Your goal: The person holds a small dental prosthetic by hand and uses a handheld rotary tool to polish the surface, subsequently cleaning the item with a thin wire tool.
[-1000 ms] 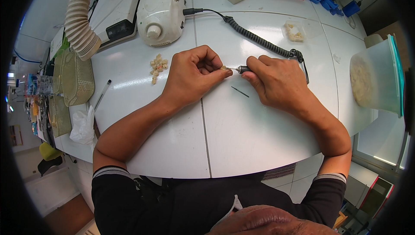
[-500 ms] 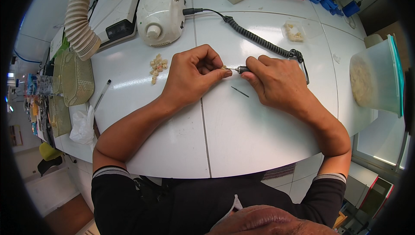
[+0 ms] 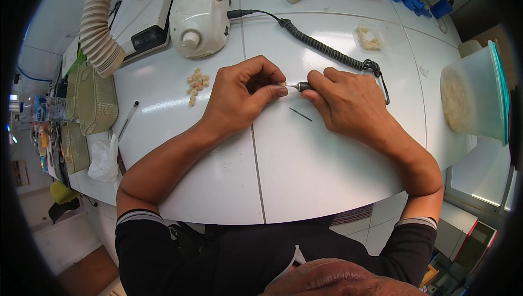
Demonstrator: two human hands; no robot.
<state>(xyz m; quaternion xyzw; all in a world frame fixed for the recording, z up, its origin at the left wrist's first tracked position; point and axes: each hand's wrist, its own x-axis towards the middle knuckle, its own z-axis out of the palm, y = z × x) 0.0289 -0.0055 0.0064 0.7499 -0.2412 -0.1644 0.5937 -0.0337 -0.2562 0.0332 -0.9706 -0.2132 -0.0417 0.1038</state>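
Over the table, curled left hand pinches seemingly a piece, right hand a handpiece

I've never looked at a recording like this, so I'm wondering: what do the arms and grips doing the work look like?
They're a person's. The left grip and right grip are human hands, with no gloves. The forearms are bare, with no watch or bracelet visible. Black short sleeves end in light, grey-striped bands.
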